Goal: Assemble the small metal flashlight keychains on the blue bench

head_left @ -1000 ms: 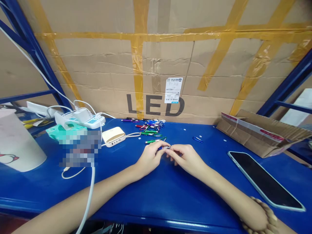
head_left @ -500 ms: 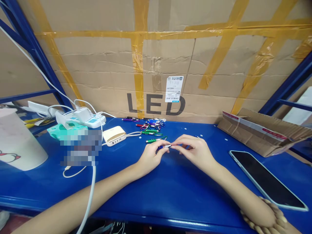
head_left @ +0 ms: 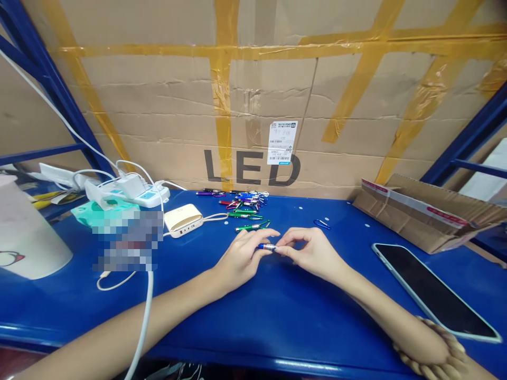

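Observation:
A small blue-and-silver penlight (head_left: 266, 246) lies level between my hands, just above the blue table. My left hand (head_left: 241, 252) grips its blue end between thumb and fingers, the forefinger raised above the barrel. At the silver tip, the thumb and forefinger of my right hand (head_left: 311, 250) are pinched. Beyond them, a green penlight (head_left: 247, 228) with a clip rests near my left fingers. A loose blue carabiner clip (head_left: 322, 224) is on the table past my right hand. Several more penlights (head_left: 241, 199) in purple, black, red, blue and green are heaped against the carton.
A cream power bank (head_left: 182, 220) with a strap and a white power strip (head_left: 148, 195) are at left, near a white cup (head_left: 31, 237). A white cable (head_left: 146, 316) crosses my left forearm. At right are a phone (head_left: 433, 290) and an open cardboard box (head_left: 420, 214). A large carton (head_left: 166, 116) stands behind.
My right hand has come down and slightly left, uncovering the blue carabiner clip. My left forefinger has lifted, so more of the penlight shows. The camera view has shifted slightly.

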A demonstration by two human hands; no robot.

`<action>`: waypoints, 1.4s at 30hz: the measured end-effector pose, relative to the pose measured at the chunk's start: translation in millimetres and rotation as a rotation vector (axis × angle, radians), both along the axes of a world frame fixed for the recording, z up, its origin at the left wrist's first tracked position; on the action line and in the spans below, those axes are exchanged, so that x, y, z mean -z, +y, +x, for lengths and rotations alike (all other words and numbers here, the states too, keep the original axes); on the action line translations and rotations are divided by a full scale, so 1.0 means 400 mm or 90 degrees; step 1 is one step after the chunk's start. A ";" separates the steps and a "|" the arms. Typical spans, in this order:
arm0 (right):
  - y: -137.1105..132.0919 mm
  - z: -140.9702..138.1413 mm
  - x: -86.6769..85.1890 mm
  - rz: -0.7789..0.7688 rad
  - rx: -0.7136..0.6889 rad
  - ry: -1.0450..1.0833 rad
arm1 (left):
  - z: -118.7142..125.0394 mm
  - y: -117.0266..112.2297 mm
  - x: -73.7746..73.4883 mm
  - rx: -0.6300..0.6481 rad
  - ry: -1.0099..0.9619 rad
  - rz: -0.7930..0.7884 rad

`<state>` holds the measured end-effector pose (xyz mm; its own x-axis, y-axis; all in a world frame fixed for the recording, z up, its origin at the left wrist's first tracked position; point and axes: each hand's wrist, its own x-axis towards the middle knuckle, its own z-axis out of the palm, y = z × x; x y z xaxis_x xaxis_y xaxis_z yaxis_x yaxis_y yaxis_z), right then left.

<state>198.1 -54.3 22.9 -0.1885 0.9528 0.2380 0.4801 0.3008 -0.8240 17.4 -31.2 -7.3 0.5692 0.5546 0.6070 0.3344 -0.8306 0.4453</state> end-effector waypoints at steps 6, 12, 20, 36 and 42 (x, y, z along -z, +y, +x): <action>-0.009 -0.009 -0.010 -0.283 0.005 0.203 | -0.001 0.001 -0.017 -0.029 0.023 0.160; 0.004 0.002 -0.009 -0.299 0.013 0.224 | 0.008 0.012 -0.019 -0.047 -0.013 0.111; 0.002 0.000 -0.021 -0.219 0.031 0.187 | 0.014 0.016 -0.021 -0.073 -0.037 -0.029; 0.001 0.013 -0.037 0.045 0.122 0.067 | 0.031 0.012 -0.036 0.041 -0.159 -0.360; 0.006 0.023 -0.043 0.055 0.161 0.104 | 0.031 0.015 -0.039 0.090 -0.284 -0.408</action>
